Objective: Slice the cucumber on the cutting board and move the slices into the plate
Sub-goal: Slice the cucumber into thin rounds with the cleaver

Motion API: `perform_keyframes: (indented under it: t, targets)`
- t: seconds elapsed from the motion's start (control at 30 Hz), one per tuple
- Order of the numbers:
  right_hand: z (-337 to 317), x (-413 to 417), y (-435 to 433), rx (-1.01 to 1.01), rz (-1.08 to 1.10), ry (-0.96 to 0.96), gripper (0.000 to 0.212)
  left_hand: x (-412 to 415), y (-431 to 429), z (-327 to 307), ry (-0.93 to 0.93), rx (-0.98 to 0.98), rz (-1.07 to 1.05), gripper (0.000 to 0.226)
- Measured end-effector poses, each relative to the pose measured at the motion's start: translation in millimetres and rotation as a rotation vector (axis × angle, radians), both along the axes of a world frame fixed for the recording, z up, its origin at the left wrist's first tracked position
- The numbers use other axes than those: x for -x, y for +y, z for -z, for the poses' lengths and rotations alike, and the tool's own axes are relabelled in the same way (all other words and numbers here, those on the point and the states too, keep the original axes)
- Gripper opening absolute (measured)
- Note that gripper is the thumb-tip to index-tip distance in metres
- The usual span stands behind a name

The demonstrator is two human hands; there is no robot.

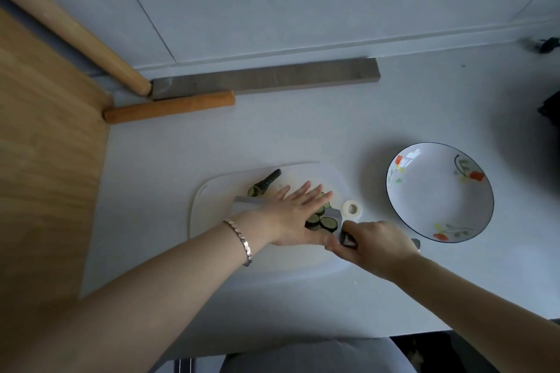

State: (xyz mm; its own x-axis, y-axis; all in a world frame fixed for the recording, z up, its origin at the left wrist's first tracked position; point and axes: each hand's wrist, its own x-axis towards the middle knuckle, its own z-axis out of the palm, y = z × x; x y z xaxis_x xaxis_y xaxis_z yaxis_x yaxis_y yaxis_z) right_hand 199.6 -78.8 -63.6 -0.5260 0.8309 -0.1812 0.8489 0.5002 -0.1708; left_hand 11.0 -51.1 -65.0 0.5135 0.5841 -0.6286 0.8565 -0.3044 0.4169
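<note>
On the pale desk (303,130), a white cutting board (218,218) lies just in front of the person, and both hands meet over its right half. The left hand (291,215) lies flat with its fingers straight and spread, pressing down on a cluster of dark-skinned cucumber slices (325,222); its grip is open and curls round nothing. A silver bracelet (239,241) sits on that wrist. The right hand (375,244) has its grip closed round the dark handle of a broad knife (244,204), whose pale blade shows on either side of the left hand, so it runs beneath the palm. The slices rest against the blade under the left fingers. Whether the blade lies fully flat on the board cannot be told.

A stubby cucumber end (266,182) sits apart from the slices, towards the board's far left corner. A small roll of white tape (352,208) stands at the board's right edge, between the board and the plate (439,200). This plate, white with a dark rim and painted red flowers, lies on the desk to the right and holds no slices yet.

Further back, a short wooden rolling pin (169,107) and a grey bar (266,77) lie near the wall.
</note>
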Motion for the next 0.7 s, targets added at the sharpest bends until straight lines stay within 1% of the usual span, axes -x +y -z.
perform_keyframes:
  t: [0.03, 0.07, 0.1, 0.13, 0.17, 0.23, 0.33, 0.37, 0.43, 0.47, 0.5, 0.57, 0.7]
  targets:
    - [0, 0, 2, 0.001, -0.017, 0.021, 0.051, -2, 0, 1, -0.006, -0.019, 0.004, 0.085]
    - [4, -2, 3, 0.034, -0.031, 0.0, 0.05, -2, 0, 3, -0.007, -0.031, -0.002, 0.084]
    - [8, -3, 4, 0.008, -0.076, 0.006, 0.051, -2, 1, 4, -0.001, -0.035, -0.015, 0.083]
    - [7, -4, 4, 0.024, -0.088, -0.019, 0.054, -1, 3, 6, 0.009, -0.033, -0.033, 0.082]
    - [8, -3, 5, 0.023, -0.059, -0.024, 0.056, -1, 5, 9, 0.021, -0.028, -0.052, 0.082]
    - [17, -6, 7, -0.032, -0.036, 0.011, 0.056, 0, 8, 15, 0.033, -0.017, -0.075, 0.083]
    - [23, -7, 4, 0.001, -0.09, 0.048, 0.056, -3, 10, 25, 0.019, -0.043, -0.065, 0.081]
    - [23, -10, 7, 0.003, -0.096, 0.044, 0.06, -5, 12, 27, 0.014, -0.06, -0.061, 0.08]
    - [23, -18, 7, 0.011, -0.132, 0.061, 0.078, -8, 17, 31, 0.022, -0.089, -0.054, 0.078]
    - [20, -20, 7, -0.023, -0.159, 0.048, 0.082, -10, 21, 33, 0.037, -0.101, -0.053, 0.077]
    - [16, -23, 8, -0.04, -0.173, 0.032, 0.082, -10, 24, 35, 0.056, -0.114, -0.052, 0.076]
    - [18, -29, 10, -0.078, -0.185, 0.072, 0.077, -8, 31, 40, 0.087, -0.147, -0.05, 0.075]
    - [13, -43, 8, -0.128, -0.21, 0.121, 0.076, 3, 37, 40, 0.128, -0.176, -0.056, 0.066]
